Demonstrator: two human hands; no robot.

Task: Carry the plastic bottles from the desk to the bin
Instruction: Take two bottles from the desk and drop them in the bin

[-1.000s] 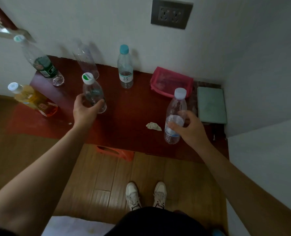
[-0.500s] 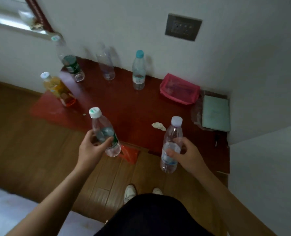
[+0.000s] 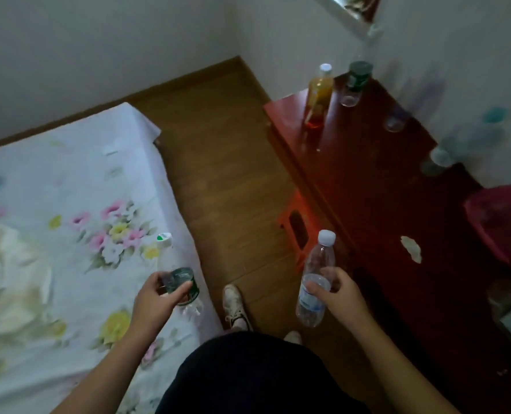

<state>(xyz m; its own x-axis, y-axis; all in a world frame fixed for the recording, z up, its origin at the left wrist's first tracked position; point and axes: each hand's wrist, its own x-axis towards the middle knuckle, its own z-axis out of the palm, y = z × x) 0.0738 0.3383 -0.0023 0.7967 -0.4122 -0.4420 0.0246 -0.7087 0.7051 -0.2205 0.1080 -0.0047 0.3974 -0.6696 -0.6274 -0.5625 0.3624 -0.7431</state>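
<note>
- left hand [image 3: 155, 303]: fingers [image 3: 154, 279] and thumb curl round the green-label bottle [image 3: 179, 282] at label height. Clear thin plastic, white cap with a green patch. It is held over the right edge of the bed [image 3: 69, 204].
- right hand [image 3: 342, 294]: fingers [image 3: 336, 274] wrap the white-cap bottle [image 3: 318, 264] mid-body. Slim clear cylinder with a blue-white label band, tilted slightly. It is held over the floor [image 3: 227, 174], just left of the worktop [image 3: 382, 210].
- Both held bottles are off the worktop.
- worktop: dark red, glossy, hard-edged slab along the right wall.
- Bottles on the worktop: 4, all at the far end.
  - 1 orange-liquid bottle [image 3: 318, 94], white cap, at the far-left corner.
  - 1 dark-green-label bottle [image 3: 355, 83], clear base, just right of it.
  - 2 more are smeared by blur: one clear [image 3: 396, 121], one blue-cap [image 3: 469, 141].
- Bottle total in view: 6.
- Also on the worktop: 1 pink pouch [image 3: 502, 225], soft, at the right edge, and 1 crumpled paper scrap [image 3: 411, 249], off-white.
- 1 orange plastic stool [image 3: 296, 228], slotted top, tucked half under the worktop.
- bed: white sheet with a floral print, wrinkled.
- floor: wood planks. 2 white shoes [image 3: 235, 306] between the bed and the worktop.
</note>
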